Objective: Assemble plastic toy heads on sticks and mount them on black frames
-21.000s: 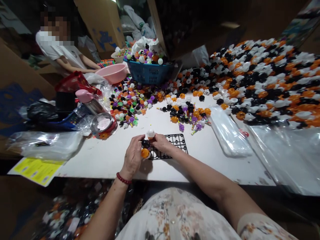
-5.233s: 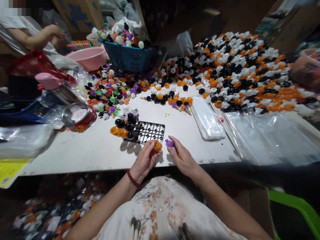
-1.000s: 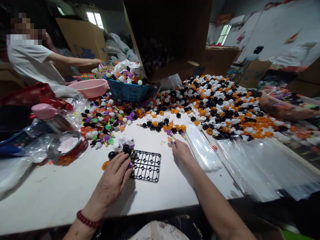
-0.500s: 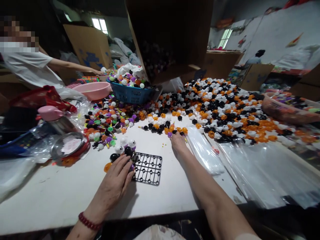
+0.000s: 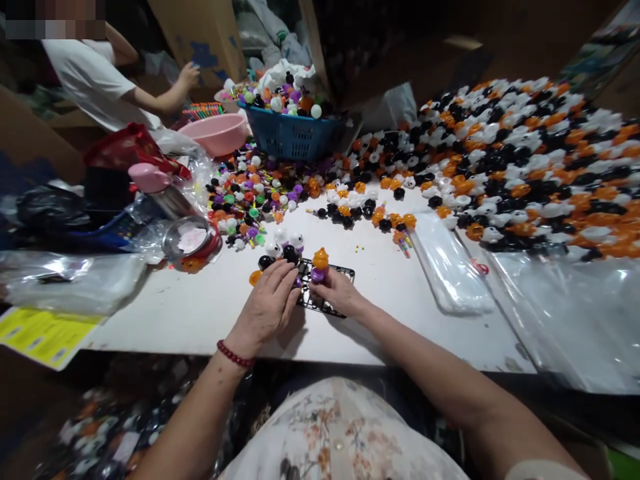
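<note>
My right hand [image 5: 337, 291] pinches a small toy with an orange pumpkin top [image 5: 321, 259] and a purple part below it. It is upright over the black plastic grid [image 5: 345, 272]. Curved over the grid's left part, my left hand [image 5: 270, 297] holds it against the white table, its fingers against the toys there. Around those fingers stand several ghost-topped toys in white [image 5: 296, 241], black-topped ones [image 5: 290, 253] and an orange one [image 5: 255, 277]. The lower parts of these toys and the grid's left end are hidden by my left hand.
Loose orange, white and black toy tops [image 5: 480, 153] are heaped at the back right. Clear plastic bags [image 5: 450, 267] lie on the right. A blue basket [image 5: 290, 133], a pink basin [image 5: 217, 133] and a thermos [image 5: 165, 190] stand left. A person [image 5: 95, 87] works behind.
My right hand has come back from the loose toys to the grid, bringing a pumpkin-topped toy. My left hand stays at the grid. The camera view has tilted down and turned.
</note>
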A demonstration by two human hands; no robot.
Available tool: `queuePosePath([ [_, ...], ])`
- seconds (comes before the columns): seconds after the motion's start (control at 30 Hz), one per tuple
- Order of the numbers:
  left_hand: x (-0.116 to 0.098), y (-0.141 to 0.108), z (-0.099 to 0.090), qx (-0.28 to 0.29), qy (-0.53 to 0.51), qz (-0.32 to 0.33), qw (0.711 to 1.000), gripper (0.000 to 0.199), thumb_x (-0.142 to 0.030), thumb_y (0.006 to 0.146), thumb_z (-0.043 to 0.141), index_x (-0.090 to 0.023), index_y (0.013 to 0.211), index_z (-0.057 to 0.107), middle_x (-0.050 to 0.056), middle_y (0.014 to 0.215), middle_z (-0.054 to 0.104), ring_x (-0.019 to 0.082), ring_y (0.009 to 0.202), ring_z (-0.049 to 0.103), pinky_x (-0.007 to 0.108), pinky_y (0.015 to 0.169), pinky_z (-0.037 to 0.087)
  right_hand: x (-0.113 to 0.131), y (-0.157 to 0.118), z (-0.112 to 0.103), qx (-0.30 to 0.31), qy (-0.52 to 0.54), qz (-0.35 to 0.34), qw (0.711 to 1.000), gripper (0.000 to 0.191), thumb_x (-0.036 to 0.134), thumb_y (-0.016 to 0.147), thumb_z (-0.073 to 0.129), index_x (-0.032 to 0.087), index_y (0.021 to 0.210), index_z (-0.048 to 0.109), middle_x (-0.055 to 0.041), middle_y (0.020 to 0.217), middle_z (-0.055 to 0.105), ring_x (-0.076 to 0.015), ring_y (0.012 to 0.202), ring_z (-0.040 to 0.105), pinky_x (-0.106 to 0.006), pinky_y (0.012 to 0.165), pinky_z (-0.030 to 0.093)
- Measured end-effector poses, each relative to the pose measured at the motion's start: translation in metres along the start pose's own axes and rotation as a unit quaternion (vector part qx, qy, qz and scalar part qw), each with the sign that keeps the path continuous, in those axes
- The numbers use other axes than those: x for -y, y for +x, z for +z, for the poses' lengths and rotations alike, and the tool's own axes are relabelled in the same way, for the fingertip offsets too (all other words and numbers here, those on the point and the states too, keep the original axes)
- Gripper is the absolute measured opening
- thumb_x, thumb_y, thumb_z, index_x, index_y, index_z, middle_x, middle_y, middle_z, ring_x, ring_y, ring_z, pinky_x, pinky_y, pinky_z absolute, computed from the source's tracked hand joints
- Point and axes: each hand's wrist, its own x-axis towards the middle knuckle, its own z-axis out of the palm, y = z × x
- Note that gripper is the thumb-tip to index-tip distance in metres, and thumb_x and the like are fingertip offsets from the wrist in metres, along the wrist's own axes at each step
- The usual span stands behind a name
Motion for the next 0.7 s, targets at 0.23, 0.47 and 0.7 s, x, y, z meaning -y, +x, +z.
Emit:
queuePosePath([
  [0.23, 0.001, 0.0, 0.0, -0.004, -0.007, 0.003, 1.0, 0.041, -0.017, 0.096, 0.05, -0.013, 0.137, 0.049, 0.017, 0.133, 0.057, 0.03, 0.134, 0.047, 0.053, 0.113, 0.045, 0.015, 0.009, 0.007, 0.0, -0.058, -0.01, 0.998, 0.012, 0.025, 0.085, 0.063, 0.02, 0.095, 0.061, -0.0017, 0.085, 0.069, -0.0192, 0.079, 0.064, -0.029, 0.072, 0.049],
  [0.47, 0.0, 0.001, 0.003, 0.005, -0.024, -0.008, 1.0, 0.048, -0.019, 0.096, 0.048, -0.018, 0.145, 0.044, 0.016, 0.134, 0.058, 0.03, 0.135, 0.047, 0.054, 0.113, 0.045, 0.028, 0.006, 0.001, 0.019, -0.221, -0.051, 0.974, 0.023, 0.018, 0.09, 0.053, 0.018, 0.112, 0.058, -0.0088, 0.093, 0.071, -0.022, 0.079, 0.064, -0.03, 0.073, 0.046],
  [0.7, 0.001, 0.002, 0.003, 0.009, -0.019, -0.007, 1.0, 0.048, -0.021, 0.097, 0.049, -0.017, 0.144, 0.044, 0.017, 0.136, 0.056, 0.03, 0.135, 0.047, 0.054, 0.113, 0.045, 0.03, 0.009, -0.007, 0.034, -0.255, -0.029, 0.966, 0.028, 0.019, 0.092, 0.049, 0.016, 0.119, 0.055, -0.0101, 0.098, 0.073, -0.0231, 0.083, 0.065, -0.029, 0.072, 0.044],
])
